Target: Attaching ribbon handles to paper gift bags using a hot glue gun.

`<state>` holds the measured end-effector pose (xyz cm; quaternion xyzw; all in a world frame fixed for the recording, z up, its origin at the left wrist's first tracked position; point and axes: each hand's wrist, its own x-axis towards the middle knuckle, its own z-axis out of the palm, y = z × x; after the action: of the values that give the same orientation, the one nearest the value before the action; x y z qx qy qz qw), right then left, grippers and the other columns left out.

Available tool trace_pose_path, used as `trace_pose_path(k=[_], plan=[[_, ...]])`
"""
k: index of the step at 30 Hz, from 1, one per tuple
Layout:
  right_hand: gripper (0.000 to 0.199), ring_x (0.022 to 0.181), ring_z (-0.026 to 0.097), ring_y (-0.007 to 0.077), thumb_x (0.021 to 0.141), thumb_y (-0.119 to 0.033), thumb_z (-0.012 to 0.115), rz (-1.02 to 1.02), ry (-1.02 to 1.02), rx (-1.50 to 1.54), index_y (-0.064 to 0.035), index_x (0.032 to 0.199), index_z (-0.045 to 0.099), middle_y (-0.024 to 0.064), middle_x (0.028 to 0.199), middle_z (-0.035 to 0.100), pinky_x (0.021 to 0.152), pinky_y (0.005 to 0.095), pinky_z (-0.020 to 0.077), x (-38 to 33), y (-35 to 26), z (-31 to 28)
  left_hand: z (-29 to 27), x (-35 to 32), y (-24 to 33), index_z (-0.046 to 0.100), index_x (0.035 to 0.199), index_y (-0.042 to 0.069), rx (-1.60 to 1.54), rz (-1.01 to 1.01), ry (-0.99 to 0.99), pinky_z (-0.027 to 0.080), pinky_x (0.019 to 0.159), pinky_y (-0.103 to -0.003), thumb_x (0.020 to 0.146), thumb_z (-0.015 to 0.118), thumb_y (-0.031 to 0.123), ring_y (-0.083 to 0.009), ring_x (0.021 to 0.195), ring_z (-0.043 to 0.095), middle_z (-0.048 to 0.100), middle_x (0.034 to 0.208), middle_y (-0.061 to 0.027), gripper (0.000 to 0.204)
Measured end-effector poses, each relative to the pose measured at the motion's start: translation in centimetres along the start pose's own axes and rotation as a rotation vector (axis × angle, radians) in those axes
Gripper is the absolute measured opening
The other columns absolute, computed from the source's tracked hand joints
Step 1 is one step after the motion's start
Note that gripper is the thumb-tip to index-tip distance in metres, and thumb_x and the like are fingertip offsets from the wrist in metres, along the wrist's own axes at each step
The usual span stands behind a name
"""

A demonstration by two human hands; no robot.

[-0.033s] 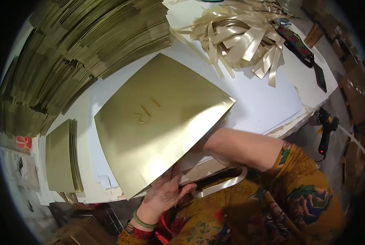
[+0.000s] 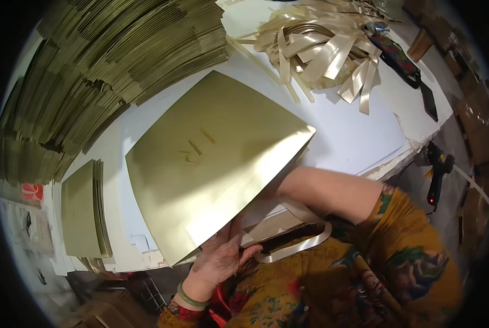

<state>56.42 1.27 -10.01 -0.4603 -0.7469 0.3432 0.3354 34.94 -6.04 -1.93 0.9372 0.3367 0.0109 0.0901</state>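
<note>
A large gold paper bag [image 2: 217, 126] lies tilted over the white table, its open edge toward me. My right forearm [image 2: 332, 191] reaches into that opening, and the hand itself is hidden inside. At the near edge my left hand [image 2: 217, 259], a green bangle on its wrist, holds the bag, with its fingers partly behind the front panel. Its thumb points right, beside a pale satin ribbon loop [image 2: 304, 242] that hangs from the opening in front of my body.
Stacked flat gold bags [image 2: 130, 49] fill the far left; a smaller pile [image 2: 83, 210] stands at the left edge. Cream ribbons [image 2: 326, 49] lie heaped at the back. A patterned strap [image 2: 392, 54] lies right of them. A black glue gun [image 2: 437, 172] hangs beyond the table's right edge.
My right forearm has shifted slightly up and to the right, still inside the bag. The ribbon loop has moved a little. My left hand and the bag stay almost where they were.
</note>
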Motion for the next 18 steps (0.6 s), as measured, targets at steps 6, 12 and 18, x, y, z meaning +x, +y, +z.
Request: trace_pose_path(k=[6, 12, 18], plan=[[0.036, 0.112, 0.062, 0.0285, 0.097, -0.025, 0.049, -0.087, 0.021, 0.156, -0.0064, 0.126, 0.058, 0.0148, 0.121, 0.064, 0.092, 0.0415, 0.0513, -0.7, 3.2, -6.7, -0.8, -0.6, 0.6, 0.047, 0.137, -0.003, 0.004, -0.055, 0.118, 0.04, 0.103, -0.047, 0.076, 0.076, 0.044, -0.0376, 0.126, 0.045, 0.045, 0.137, -0.0207, 0.082], [0.043, 0.116, 0.059, 0.0255, 0.098, -0.029, 0.051, 0.031, -0.095, 0.197, -0.0099, 0.136, 0.049, 0.0103, 0.133, 0.057, 0.098, 0.0376, 0.0488, 0.8, 3.0, -6.7, 0.8, -3.0, -0.2, 0.047, 0.135, -0.007, 0.139, -0.065, 0.19, 0.043, 0.101, -0.047, 0.067, 0.077, 0.028, -0.0407, 0.123, 0.048, 0.046, 0.133, -0.0225, 0.082], [0.042, 0.116, 0.056, 0.0239, 0.096, -0.029, 0.055, 0.034, -0.283, -0.23, -0.0109, 0.133, 0.052, 0.0082, 0.132, 0.057, 0.098, 0.036, 0.0471, 0.8, -2.9, -2.7, 2.0, -2.8, 0.5, 0.048, 0.132, -0.011, 0.344, -0.101, 0.196, 0.051, 0.092, -0.04, 0.067, 0.07, 0.016, -0.0382, 0.121, 0.05, 0.05, 0.128, -0.0237, 0.074]])
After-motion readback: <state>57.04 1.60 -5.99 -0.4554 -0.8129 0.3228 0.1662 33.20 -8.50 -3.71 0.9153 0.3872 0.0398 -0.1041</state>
